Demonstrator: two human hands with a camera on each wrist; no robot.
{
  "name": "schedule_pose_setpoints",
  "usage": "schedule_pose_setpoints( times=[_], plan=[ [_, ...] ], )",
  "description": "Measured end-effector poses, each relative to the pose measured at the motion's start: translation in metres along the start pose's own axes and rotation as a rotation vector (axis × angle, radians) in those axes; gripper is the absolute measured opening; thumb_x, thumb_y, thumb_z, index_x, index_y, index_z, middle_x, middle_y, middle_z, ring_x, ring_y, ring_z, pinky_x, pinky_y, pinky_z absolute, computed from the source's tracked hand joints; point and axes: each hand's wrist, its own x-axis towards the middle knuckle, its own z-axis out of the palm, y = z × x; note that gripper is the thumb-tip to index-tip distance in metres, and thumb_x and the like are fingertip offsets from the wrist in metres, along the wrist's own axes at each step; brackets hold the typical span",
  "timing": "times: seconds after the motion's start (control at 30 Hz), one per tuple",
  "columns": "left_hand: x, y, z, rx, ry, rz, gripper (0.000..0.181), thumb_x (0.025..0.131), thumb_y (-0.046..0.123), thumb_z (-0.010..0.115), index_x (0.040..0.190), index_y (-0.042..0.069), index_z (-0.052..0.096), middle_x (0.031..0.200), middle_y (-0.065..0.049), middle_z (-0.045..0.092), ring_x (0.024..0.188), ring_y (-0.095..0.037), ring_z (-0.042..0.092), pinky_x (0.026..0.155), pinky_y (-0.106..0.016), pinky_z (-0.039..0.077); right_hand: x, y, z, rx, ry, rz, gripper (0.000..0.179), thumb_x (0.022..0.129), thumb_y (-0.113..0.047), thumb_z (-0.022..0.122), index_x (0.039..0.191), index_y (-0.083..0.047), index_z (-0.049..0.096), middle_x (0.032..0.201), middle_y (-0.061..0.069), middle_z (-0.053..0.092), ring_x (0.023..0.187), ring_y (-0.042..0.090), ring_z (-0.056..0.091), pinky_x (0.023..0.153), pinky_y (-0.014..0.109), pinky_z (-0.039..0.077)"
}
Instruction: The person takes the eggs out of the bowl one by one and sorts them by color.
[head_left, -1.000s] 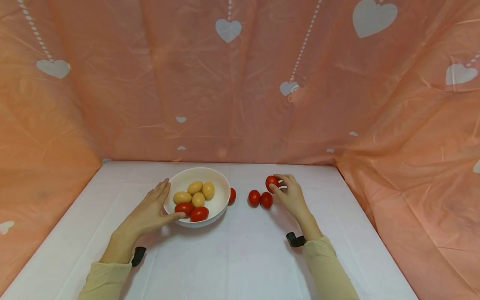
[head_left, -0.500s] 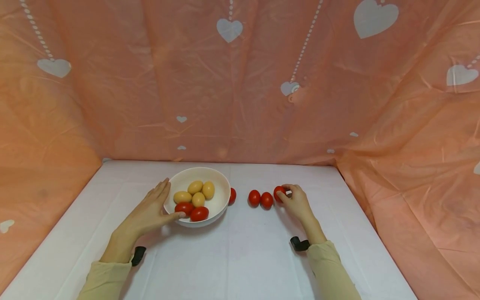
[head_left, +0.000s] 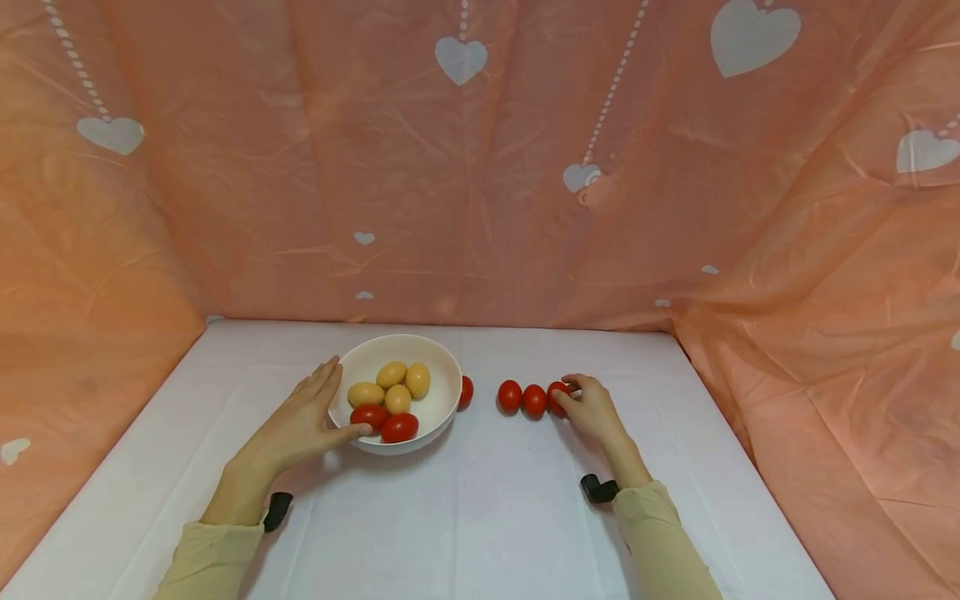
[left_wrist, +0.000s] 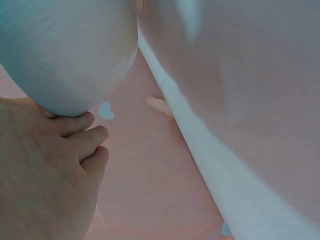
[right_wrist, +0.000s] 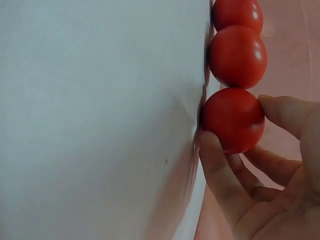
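Note:
My right hand (head_left: 597, 408) grips a red egg-shaped ball (right_wrist: 233, 120) by thumb and fingertips, low at the white tabletop. It is the right end of a row with two more red balls: a middle one (head_left: 534, 401) and a left one (head_left: 509, 397). In the right wrist view the held ball touches the middle one. My left hand (head_left: 296, 421) lies along the left side of a white bowl (head_left: 438, 408), fingers extended against its outer wall and thumb over the near rim. Inside are several yellow egg-shaped balls (head_left: 397, 399) and two red ones (head_left: 400, 427).
Another red egg-shaped ball (head_left: 467, 392) sits at the bowl's right side, partly hidden behind it. White cloth covers the table (head_left: 450, 525). An orange sheet with white hearts (head_left: 480, 208) encloses the back and sides.
My right hand has brought the red ball down and slightly right, from above the other two to the right end of their row. The left hand and bowl stay in place.

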Motion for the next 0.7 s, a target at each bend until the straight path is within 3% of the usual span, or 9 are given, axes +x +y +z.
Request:
schedule_pose_setpoints(
  times=[0.33, 0.57, 0.7],
  plan=[
    [0.0, 0.0015, -0.0011, 0.002, -0.002, -0.002, 0.121, 0.087, 0.069, 0.071, 0.159, -0.014, 0.019, 0.17, -0.028, 0.013, 0.156, -0.047, 0.015, 0.126, -0.062, 0.016, 0.0012, -0.0016, 0.001, 0.01, 0.018, 0.013, 0.047, 0.099, -0.02, 0.069, 0.135, 0.009, 0.06, 0.118, 0.025, 0.066, 0.101, 0.034, 0.068, 0.079, 0.039, 0.062],
    [-0.0001, 0.0015, -0.0009, 0.0, 0.002, 0.004, 0.12, 0.087, 0.069, 0.071, 0.159, -0.014, 0.02, 0.17, -0.029, 0.013, 0.156, -0.047, 0.015, 0.126, -0.062, 0.016, 0.0011, -0.0007, 0.0011, 0.0, 0.015, 0.002, 0.045, 0.099, -0.02, 0.069, 0.133, 0.008, 0.062, 0.118, 0.024, 0.067, 0.106, 0.036, 0.067, 0.086, 0.045, 0.06],
    [-0.0002, 0.0007, -0.0004, -0.002, 0.002, 0.003, 0.121, 0.087, 0.068, 0.071, 0.159, -0.014, 0.02, 0.17, -0.029, 0.013, 0.156, -0.048, 0.015, 0.126, -0.062, 0.016, 0.0, -0.0015, 0.0023, 0.026, -0.007, 0.005, 0.043, 0.098, -0.018, 0.068, 0.133, 0.006, 0.062, 0.119, 0.023, 0.067, 0.101, 0.032, 0.069, 0.083, 0.041, 0.06]
  ],
)
